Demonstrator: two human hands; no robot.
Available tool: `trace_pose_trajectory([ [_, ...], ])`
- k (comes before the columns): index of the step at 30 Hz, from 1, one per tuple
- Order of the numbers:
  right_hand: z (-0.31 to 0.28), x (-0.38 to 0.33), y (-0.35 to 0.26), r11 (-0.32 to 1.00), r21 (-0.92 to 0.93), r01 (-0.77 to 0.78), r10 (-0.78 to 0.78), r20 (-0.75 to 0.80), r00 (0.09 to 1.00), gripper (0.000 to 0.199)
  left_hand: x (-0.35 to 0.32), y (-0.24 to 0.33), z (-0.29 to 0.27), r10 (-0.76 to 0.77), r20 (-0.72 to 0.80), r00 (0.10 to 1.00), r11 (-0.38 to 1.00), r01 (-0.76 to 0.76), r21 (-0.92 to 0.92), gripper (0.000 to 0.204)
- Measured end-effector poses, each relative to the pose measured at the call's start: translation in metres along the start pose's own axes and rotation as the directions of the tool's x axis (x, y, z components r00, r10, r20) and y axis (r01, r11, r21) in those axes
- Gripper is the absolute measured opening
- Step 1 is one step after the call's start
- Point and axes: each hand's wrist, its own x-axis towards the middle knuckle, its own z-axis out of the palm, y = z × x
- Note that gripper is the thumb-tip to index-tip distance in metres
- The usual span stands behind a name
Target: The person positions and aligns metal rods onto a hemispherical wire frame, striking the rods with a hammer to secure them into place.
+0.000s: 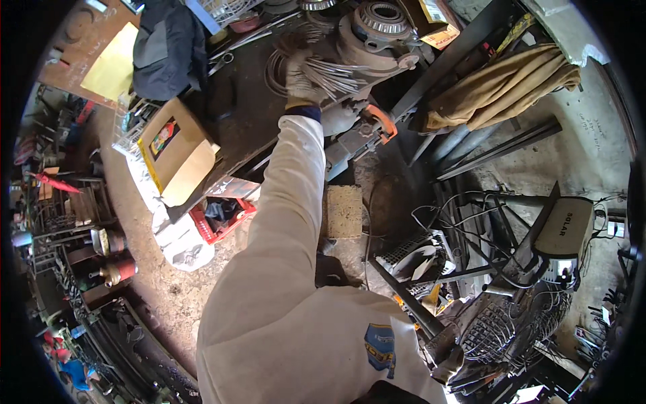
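A cluttered dark workbench [242, 128] fills the upper middle of the view, its surface crowded with tools and parts. On its right end sits a large grey metal housing [367, 50] with a ringed bearing [382, 17] on top. A tan cloth [501, 87] hangs over bars to the right. A brown cardboard box [176, 151] leans at the bench's left edge, with a red crate [222, 219] on the dirt floor below it. A pale sleeve [286, 209] stretches up from the lower edge toward the bench. At its end, 1 gloved hand [299, 77] has its fingers closed around a bundle of thin metal rods [340, 74], which fan out to the right against the housing. Which hand this is cannot be told; no 2nd hand shows.
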Motion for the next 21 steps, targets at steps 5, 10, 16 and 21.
trace_pose_trajectory([
  [5, 0.005, 0.001, -0.002, 0.998, -0.023, -0.066, 0.065, -0.065, 0.996, 0.032, 0.027, -0.015, -0.004, 0.166, 0.084, 0.983, 0.969, -0.147, -0.200, 0.022],
  [10, 0.012, 0.009, -0.007, 0.994, -0.053, -0.097, 0.092, -0.084, 0.992, 0.032, 0.077, -0.036, -0.029, 0.117, 0.016, 0.993, 0.944, -0.106, -0.311, 0.025],
  [16, 0.016, 0.014, -0.012, 0.991, -0.066, -0.114, 0.107, -0.104, 0.989, 0.032, 0.047, -0.038, -0.038, 0.065, -0.214, 0.975, 0.948, -0.128, -0.292, 0.031],
  [21, 0.025, 0.018, -0.015, 0.992, -0.063, -0.111, 0.105, -0.094, 0.990, 0.033, 0.044, -0.039, -0.028, 0.070, -0.179, 0.981, 0.936, -0.127, -0.329, 0.034],
])
